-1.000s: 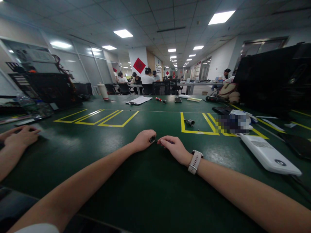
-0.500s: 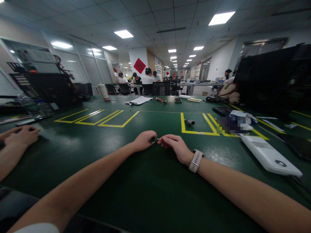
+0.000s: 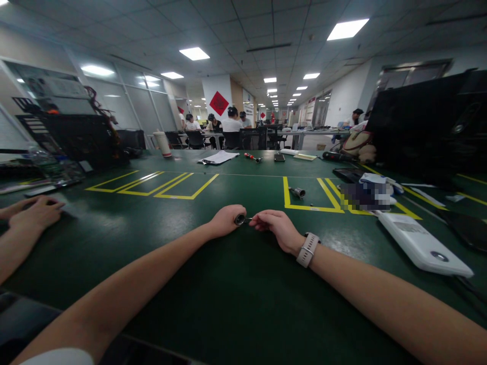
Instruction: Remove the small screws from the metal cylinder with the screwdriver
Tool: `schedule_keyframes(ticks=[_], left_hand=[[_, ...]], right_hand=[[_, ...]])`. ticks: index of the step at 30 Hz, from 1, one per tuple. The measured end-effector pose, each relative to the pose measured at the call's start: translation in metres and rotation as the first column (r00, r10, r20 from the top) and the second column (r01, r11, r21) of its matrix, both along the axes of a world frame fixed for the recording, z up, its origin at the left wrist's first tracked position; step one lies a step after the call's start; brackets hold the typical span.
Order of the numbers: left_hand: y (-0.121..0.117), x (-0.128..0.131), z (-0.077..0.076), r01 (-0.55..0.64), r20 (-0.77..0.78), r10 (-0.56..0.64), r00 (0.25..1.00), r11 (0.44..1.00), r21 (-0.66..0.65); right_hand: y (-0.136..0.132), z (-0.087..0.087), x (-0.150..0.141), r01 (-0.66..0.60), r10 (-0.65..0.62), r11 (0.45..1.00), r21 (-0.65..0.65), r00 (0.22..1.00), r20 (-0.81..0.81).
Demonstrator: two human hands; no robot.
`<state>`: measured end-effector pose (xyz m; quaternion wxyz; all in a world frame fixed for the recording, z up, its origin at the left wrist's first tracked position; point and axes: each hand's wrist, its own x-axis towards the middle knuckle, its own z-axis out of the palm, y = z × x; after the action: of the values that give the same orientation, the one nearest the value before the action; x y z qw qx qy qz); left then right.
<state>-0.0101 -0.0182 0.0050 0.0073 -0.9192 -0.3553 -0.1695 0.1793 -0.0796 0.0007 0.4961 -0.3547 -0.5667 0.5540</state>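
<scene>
My left hand [image 3: 225, 221] is closed around a round metal part [image 3: 239, 219], whose ringed, hollow end faces me. A thin metal piece [image 3: 248, 220] sticks out from the right side of that part. My right hand [image 3: 276, 226] pinches at the outer end of this thin piece, its thumb and fingertips close together and the other fingers curled. Beyond my right hand, a similar metal part [image 3: 298, 192] with a narrow stem lies on its side inside a yellow tape outline [image 3: 315, 208]. Beside it is a tiny dark piece, too small to name.
A co-worker's hands [image 3: 36, 215] rest at the left of the green table [image 3: 243, 304]. On the right are a white device [image 3: 424, 246] with a cable and a cloth bundle [image 3: 375, 190]. Farther back stand a cup [image 3: 163, 144], a clipboard [image 3: 218, 157] and a red-handled tool [image 3: 252, 157].
My right hand has shifted slightly to the right, and a little more of the thin metal piece shows. My left hand and the round metal part stay in place.
</scene>
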Motion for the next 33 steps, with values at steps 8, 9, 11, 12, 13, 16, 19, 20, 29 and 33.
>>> schedule_keyframes(ticks=[8,9,11,12,13,16,19,20,29,33], left_hand=[[0.002,0.000,-0.001,-0.053,0.061,0.054,0.997,0.998,-0.024],[0.001,0.001,-0.001,-0.062,0.057,0.063,0.996,0.998,-0.016],[-0.001,0.002,0.000,-0.074,0.048,0.074,0.996,0.997,0.003],[-0.002,0.002,0.000,-0.076,0.043,0.075,0.996,0.997,0.011],[-0.003,0.003,0.000,-0.074,0.039,0.073,0.997,0.997,0.017],[-0.003,0.003,0.000,-0.051,0.034,0.050,0.998,0.999,0.016],[-0.001,0.002,0.000,-0.011,0.049,0.011,0.999,1.000,-0.006],[0.000,0.001,-0.001,0.001,0.060,-0.001,0.998,1.000,-0.015],[0.002,-0.003,-0.001,0.097,0.177,-0.079,0.981,0.991,-0.094],[0.002,-0.002,-0.001,0.119,0.195,-0.095,0.976,0.987,-0.113]], right_hand=[[-0.005,0.002,-0.002,0.013,-0.014,1.000,0.023,0.999,0.040],[-0.006,0.003,-0.003,0.025,-0.027,0.999,0.038,0.998,0.055],[-0.009,0.005,-0.004,0.048,-0.053,0.997,0.065,0.995,0.082],[-0.010,0.006,-0.004,0.055,-0.061,0.996,0.072,0.994,0.089],[-0.011,0.006,-0.004,0.058,-0.064,0.996,0.073,0.994,0.092],[-0.008,0.004,-0.003,0.041,-0.044,0.998,0.048,0.997,0.064],[-0.001,-0.001,-0.002,0.015,-0.015,1.000,-0.008,1.000,-0.001],[0.000,-0.002,-0.001,0.006,-0.006,1.000,-0.027,1.000,-0.022],[0.001,0.004,0.004,-0.069,0.057,0.992,-0.106,0.992,-0.109],[0.000,0.003,0.003,-0.068,0.059,0.994,-0.085,0.992,-0.109]])
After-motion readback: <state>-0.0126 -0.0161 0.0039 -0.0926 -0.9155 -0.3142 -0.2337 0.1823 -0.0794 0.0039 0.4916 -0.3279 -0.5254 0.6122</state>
